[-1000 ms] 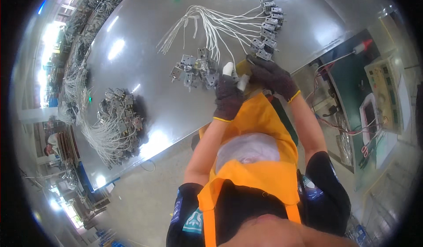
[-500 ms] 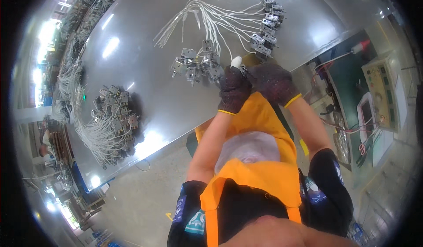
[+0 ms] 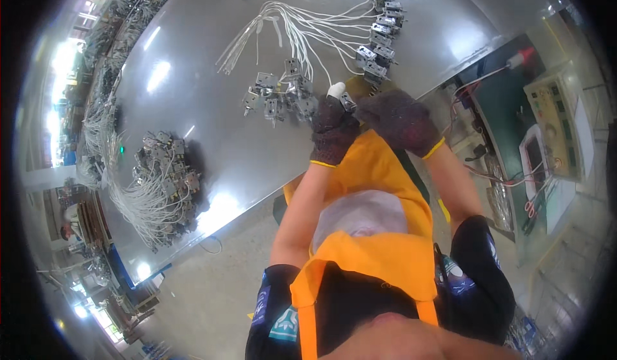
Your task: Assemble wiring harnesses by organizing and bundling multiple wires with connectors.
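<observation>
Both my hands wear dark knit gloves and meet at the near edge of a shiny metal table [image 3: 212, 128]. My left hand [image 3: 332, 130] and my right hand [image 3: 398, 121] together pinch a small metal part with a white wire [image 3: 345, 100]; a white fingertip shows on the left glove. Just beyond the hands lies a loose cluster of small metal parts [image 3: 277, 95] on white wires. A row of similar parts [image 3: 380, 22] lies farther right, their white wires [image 3: 283, 22] gathered into a bundle toward the left.
A large heap of wired metal parts [image 3: 160, 183] sits at the table's left. More wire bundles [image 3: 96, 116] line the far left edge. A green bench with a beige machine [image 3: 556, 122] stands at the right. I wear an orange apron [image 3: 373, 231]. Concrete floor lies below.
The view has shifted slightly, so the table contents sit lower and nearer. My hands stay together on the small part at the table edge.
</observation>
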The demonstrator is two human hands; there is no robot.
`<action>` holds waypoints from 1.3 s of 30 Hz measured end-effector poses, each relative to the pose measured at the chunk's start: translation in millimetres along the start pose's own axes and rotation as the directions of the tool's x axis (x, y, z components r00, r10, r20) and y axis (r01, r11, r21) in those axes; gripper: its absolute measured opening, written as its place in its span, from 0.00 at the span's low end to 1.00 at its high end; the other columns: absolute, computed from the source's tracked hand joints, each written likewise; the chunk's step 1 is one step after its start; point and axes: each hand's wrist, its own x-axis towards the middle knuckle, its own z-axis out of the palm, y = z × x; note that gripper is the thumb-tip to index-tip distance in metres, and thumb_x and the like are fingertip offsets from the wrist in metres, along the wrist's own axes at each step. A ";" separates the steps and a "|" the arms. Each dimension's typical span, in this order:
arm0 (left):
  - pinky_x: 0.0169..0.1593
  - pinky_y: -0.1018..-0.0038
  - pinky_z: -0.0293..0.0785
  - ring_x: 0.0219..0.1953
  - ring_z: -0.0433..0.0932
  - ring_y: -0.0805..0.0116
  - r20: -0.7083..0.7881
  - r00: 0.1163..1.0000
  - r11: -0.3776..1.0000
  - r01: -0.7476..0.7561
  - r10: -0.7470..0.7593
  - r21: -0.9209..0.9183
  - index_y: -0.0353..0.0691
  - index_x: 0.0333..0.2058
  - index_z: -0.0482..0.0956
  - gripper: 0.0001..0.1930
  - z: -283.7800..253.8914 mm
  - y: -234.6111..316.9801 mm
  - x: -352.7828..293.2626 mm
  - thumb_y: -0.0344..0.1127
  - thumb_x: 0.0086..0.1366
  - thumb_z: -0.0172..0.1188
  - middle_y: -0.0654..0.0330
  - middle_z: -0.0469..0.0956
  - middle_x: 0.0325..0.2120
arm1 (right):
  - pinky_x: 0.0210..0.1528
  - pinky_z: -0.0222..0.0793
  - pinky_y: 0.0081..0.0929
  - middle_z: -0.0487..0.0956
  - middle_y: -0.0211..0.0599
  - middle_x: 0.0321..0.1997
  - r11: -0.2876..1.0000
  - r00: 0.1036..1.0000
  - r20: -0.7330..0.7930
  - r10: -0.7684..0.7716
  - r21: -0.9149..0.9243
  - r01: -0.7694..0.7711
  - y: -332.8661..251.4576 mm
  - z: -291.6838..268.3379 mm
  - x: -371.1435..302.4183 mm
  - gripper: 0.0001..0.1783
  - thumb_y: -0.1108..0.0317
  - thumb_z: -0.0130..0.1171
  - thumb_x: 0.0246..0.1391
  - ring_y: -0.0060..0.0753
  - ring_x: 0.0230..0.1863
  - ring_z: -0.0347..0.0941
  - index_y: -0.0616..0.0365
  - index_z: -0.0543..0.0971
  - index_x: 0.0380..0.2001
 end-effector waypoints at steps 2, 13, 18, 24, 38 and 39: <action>0.42 0.61 0.71 0.39 0.74 0.48 0.203 0.924 0.867 0.375 -0.323 -0.329 0.36 0.50 0.69 0.28 -1.3 0.7 1.0 0.34 0.50 0.65 0.47 0.73 0.36 | 0.43 0.69 0.47 0.78 0.49 0.34 0.998 0.999 0.047 -0.015 -0.067 0.018 0.9 5.3 3.3 0.16 0.58 0.50 0.57 0.52 0.37 0.75 0.52 0.78 0.44; 0.43 0.64 0.73 0.38 0.76 0.55 -0.031 0.999 0.995 0.027 -0.030 -0.099 0.37 0.47 0.71 0.24 -10.4 16.5 7.1 0.32 0.51 0.67 0.51 0.75 0.37 | 0.40 0.71 0.47 0.79 0.51 0.33 0.968 0.965 0.186 0.182 -0.206 -0.143 -10.1 4.9 14.8 0.12 0.63 0.49 0.55 0.54 0.37 0.76 0.58 0.77 0.35; 0.47 0.65 0.72 0.41 0.75 0.54 0.165 0.976 0.954 0.091 -0.143 0.287 0.37 0.50 0.69 0.27 -78.6 43.2 15.8 0.37 0.52 0.69 0.52 0.75 0.39 | 0.45 0.71 0.46 0.80 0.50 0.36 0.955 0.986 -0.056 0.155 0.262 -0.136 -10.4 -8.2 -4.3 0.17 0.56 0.52 0.57 0.51 0.42 0.76 0.56 0.80 0.41; 0.41 0.62 0.73 0.35 0.76 0.47 0.287 0.856 0.879 0.327 -0.431 0.347 0.35 0.57 0.62 0.31 -108.2 20.4 102.5 0.42 0.60 0.63 0.50 0.77 0.35 | 0.42 0.73 0.34 0.80 0.41 0.47 0.926 0.985 0.158 0.064 0.358 -0.118 -38.5 35.5 1.8 0.22 0.57 0.57 0.56 0.37 0.38 0.79 0.50 0.75 0.54; 0.51 0.72 0.68 0.46 0.73 0.66 0.208 0.963 0.958 0.211 -0.170 -0.195 0.37 0.54 0.70 0.26 -57.2 15.0 29.3 0.32 0.57 0.67 0.57 0.76 0.42 | 0.24 0.72 0.23 0.79 0.37 0.45 0.824 0.813 -0.419 0.405 0.553 -0.125 44.6 35.4 -3.3 0.22 0.62 0.57 0.55 0.22 0.29 0.76 0.52 0.75 0.54; 0.50 0.74 0.69 0.44 0.73 0.70 0.300 0.940 0.924 0.249 -0.160 -0.289 0.37 0.53 0.71 0.26 -69.5 10.9 20.4 0.30 0.56 0.67 0.59 0.77 0.40 | 0.28 0.69 0.20 0.79 0.34 0.41 0.615 0.815 -0.201 0.544 0.756 -0.224 55.8 22.8 -4.6 0.19 0.64 0.60 0.54 0.20 0.29 0.73 0.55 0.77 0.49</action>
